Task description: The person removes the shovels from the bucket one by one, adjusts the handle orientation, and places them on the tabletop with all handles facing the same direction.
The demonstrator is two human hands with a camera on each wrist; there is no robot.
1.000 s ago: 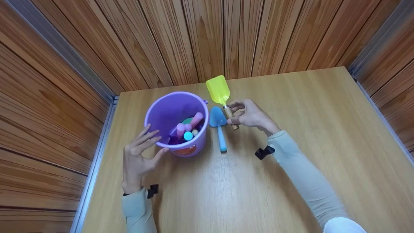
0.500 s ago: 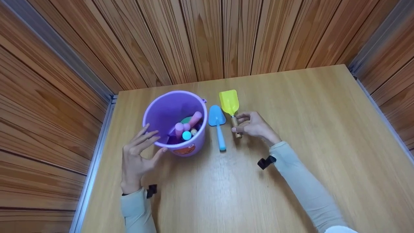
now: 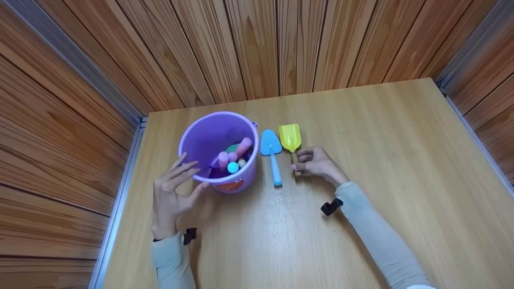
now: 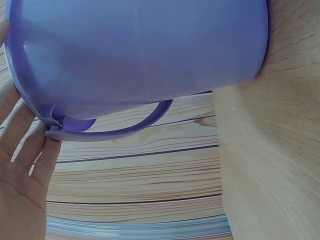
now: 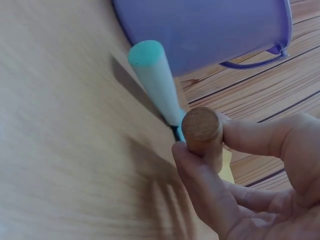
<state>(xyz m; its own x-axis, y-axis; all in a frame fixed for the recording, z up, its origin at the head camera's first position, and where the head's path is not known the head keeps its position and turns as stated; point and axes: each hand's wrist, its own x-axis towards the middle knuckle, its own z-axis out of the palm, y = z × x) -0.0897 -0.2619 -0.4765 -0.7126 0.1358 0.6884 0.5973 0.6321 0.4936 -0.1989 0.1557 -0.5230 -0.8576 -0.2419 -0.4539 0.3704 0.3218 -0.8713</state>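
My right hand (image 3: 320,163) pinches the wooden handle (image 5: 202,126) of a yellow toy shovel (image 3: 290,137) between thumb and fingers. The shovel points away from me, close over the table, its handle end facing the right wrist camera. Just left of it lies a blue toy trowel (image 3: 271,143) with a light blue handle. A purple bucket (image 3: 204,138) stands upright further left. Spread, fairly straight fingers of my left hand (image 3: 170,198) rest at its near left rim; in the left wrist view they reach the rim beside the handle joint (image 4: 54,129).
Inside the bucket sit several toys, among them a pink handle (image 3: 243,147) and a turquoise round end (image 3: 233,167); their lower parts are hidden. Wood-panelled walls (image 3: 257,52) close in the wooden table (image 3: 249,241) at the back and sides.
My right hand has moved the yellow shovel right and toward me, away from the back edge and down beside the blue trowel. The left hand and bucket have stayed put.
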